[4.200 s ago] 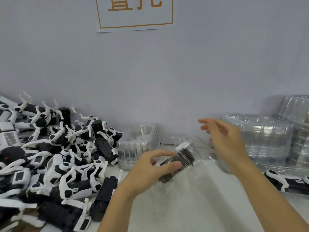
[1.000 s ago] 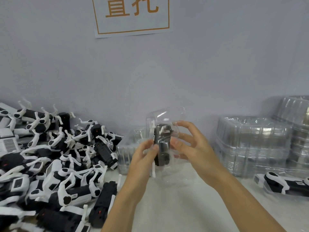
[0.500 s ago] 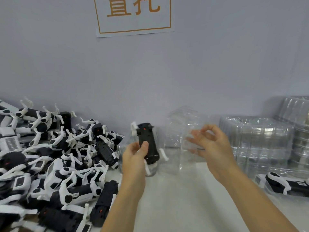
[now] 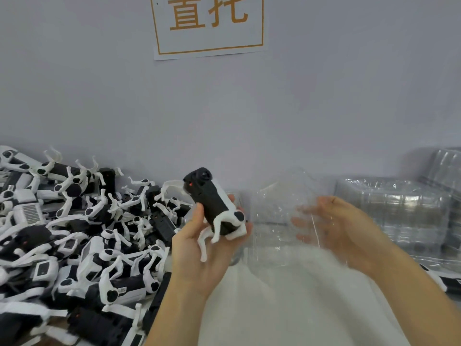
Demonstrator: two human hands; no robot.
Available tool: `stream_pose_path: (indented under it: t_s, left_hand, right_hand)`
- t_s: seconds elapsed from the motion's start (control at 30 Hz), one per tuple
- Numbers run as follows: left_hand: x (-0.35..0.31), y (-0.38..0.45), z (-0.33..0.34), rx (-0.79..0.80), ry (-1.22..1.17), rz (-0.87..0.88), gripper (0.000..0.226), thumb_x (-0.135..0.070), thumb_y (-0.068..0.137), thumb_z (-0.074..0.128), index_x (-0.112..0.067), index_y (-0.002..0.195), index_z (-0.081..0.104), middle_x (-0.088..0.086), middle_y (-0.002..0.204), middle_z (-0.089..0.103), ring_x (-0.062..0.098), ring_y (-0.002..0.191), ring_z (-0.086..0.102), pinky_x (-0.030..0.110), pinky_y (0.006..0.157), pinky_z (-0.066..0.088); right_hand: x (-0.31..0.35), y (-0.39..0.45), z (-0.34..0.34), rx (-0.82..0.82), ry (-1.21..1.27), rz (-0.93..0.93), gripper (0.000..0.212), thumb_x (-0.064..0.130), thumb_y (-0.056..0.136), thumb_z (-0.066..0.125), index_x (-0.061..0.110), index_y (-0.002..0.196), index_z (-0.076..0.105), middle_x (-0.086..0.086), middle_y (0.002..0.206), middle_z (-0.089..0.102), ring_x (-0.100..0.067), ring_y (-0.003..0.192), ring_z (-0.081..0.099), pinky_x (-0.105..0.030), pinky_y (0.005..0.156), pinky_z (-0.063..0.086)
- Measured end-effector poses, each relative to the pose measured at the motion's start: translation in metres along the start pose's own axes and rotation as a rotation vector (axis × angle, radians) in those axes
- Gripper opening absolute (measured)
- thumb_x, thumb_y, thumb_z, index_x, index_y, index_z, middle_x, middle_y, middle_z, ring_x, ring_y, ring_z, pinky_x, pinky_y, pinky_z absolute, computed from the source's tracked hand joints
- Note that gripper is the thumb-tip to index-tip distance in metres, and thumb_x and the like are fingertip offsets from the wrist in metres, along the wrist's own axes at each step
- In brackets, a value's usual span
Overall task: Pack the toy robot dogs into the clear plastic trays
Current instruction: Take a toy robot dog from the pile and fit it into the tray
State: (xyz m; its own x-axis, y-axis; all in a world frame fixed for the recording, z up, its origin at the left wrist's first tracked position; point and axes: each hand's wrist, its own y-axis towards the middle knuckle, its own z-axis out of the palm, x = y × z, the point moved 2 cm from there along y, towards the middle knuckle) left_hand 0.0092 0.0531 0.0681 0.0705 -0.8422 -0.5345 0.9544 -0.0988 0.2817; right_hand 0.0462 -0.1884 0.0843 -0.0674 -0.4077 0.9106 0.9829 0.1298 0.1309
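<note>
**Dog and tray held apart above the table**

A grey wall with a paper sign (image 4: 209, 24) in orange characters is seen behind a white table (image 4: 287, 308). A large heap of toy robot dogs (image 4: 74, 233) is piled on the left; stacks of clear plastic trays (image 4: 394, 213) are ranged on the right.

Between them, one clear plastic tray (image 4: 279, 216) is held up by the right hand (image 4: 346, 233), its fingers curled round the tray's right edge and blurred through the plastic. Just beside it, one toy robot dog (image 4: 214, 206) is held upright in the left hand (image 4: 202, 248) — the body is cradled in the palm, the thumb is pressed on the black side, the fingers are wrapped behind, and a white leg is left dangling below.

Dog and tray are not yet joined. Trouble is judged most likely from the loose legs — one may be caught on the tray rim if it is not folded in, and the thin plastic may be buckled or slipped from a grip taken on one edge only.
</note>
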Motion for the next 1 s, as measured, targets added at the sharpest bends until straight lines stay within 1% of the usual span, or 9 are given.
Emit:
stream_pose_path:
  t_s: [0.1,0.2,0.33,0.4,0.53,0.63,0.73,0.87,1.0]
  left_hand:
    - [-0.007,0.002,0.000,-0.083,0.033,0.047,0.052,-0.045,0.093,0.054,-0.002,0.120,0.064,0.019,0.117,0.067,0.035,0.107,0.066,0.048,0.085,0.056]
    - [-0.017,0.002,-0.001,-0.131,0.126,0.074,0.050,-0.048,0.088,0.059,-0.005,0.112,0.062,0.018,0.102,0.065,0.026,0.079,0.066,0.031,0.072,0.050]
    - [-0.022,0.002,0.000,-0.178,0.364,0.059,0.041,-0.045,0.089,0.060,-0.017,0.118,0.051,0.017,0.096,0.059,0.018,0.062,0.049,0.028,0.060,0.043]
    - [-0.023,0.001,0.003,-0.269,0.518,0.073,0.036,-0.042,0.091,0.062,-0.015,0.113,0.055,0.017,0.104,0.061,0.021,0.065,0.057,0.034,0.057,0.048]
    - [-0.022,0.003,0.015,-0.369,0.876,0.146,0.026,-0.033,0.085,0.075,-0.039,0.109,0.068,0.002,0.098,0.074,0.016,0.071,0.072,0.028,0.054,0.049]
    - [-0.016,0.002,0.026,-0.238,1.197,0.175,0.028,-0.023,0.078,0.083,-0.045,0.093,0.073,-0.003,0.086,0.075,0.006,0.063,0.070,0.014,0.050,0.048]
    - [-0.004,-0.001,0.034,-0.065,1.424,0.127,0.032,-0.022,0.074,0.086,-0.039,0.098,0.073,-0.010,0.082,0.074,0.001,0.062,0.067,0.007,0.055,0.046]
    - [0.006,-0.001,0.039,-0.055,1.577,0.178,0.062,-0.023,0.066,0.091,-0.044,0.117,0.063,-0.016,0.106,0.061,-0.002,0.091,0.060,0.006,0.071,0.044]
    - [0.007,-0.002,0.043,-0.085,1.495,0.351,0.066,-0.023,0.071,0.088,-0.046,0.124,0.056,-0.021,0.118,0.051,-0.006,0.109,0.051,0.015,0.089,0.045]
  right_hand:
    - [-0.007,-0.004,-0.005,0.131,0.042,0.175,0.024,0.026,0.088,0.061,0.007,0.103,0.065,-0.024,0.117,0.067,-0.044,0.110,0.066,-0.054,0.074,0.059]
    - [-0.022,-0.007,-0.005,0.207,0.033,0.316,0.020,0.023,0.087,0.061,0.009,0.085,0.074,-0.026,0.118,0.066,-0.046,0.112,0.064,-0.056,0.076,0.057]
    - [-0.039,-0.010,-0.008,0.158,-0.155,0.501,0.037,0.022,0.089,0.064,0.002,0.120,0.060,-0.028,0.116,0.066,-0.043,0.106,0.067,-0.052,0.075,0.058]
    - [-0.033,-0.010,-0.010,0.091,-0.368,0.498,0.045,0.022,0.090,0.067,0.000,0.128,0.056,-0.027,0.118,0.066,-0.037,0.097,0.070,-0.050,0.078,0.059]
    - [-0.009,-0.010,-0.007,-0.042,-0.910,0.261,0.034,0.033,0.094,0.065,0.016,0.123,0.058,-0.003,0.114,0.064,-0.018,0.097,0.067,-0.036,0.085,0.058]
    - [0.005,-0.013,0.013,0.005,-0.725,0.086,0.042,0.052,0.090,0.060,0.027,0.124,0.061,0.004,0.116,0.066,-0.017,0.101,0.069,-0.035,0.080,0.060]
    - [0.005,-0.018,0.029,0.208,-0.405,0.172,0.051,0.060,0.081,0.056,0.031,0.123,0.065,-0.005,0.119,0.069,-0.031,0.103,0.071,-0.045,0.078,0.060]
    - [-0.006,-0.019,0.034,0.347,-0.557,0.134,0.023,0.037,0.095,0.063,0.033,0.117,0.069,-0.002,0.108,0.073,-0.029,0.095,0.073,-0.039,0.080,0.059]
    - [-0.009,-0.012,0.032,0.298,-0.353,-0.002,0.031,0.005,0.092,0.065,0.019,0.119,0.069,-0.013,0.110,0.071,-0.031,0.098,0.072,-0.030,0.079,0.058]
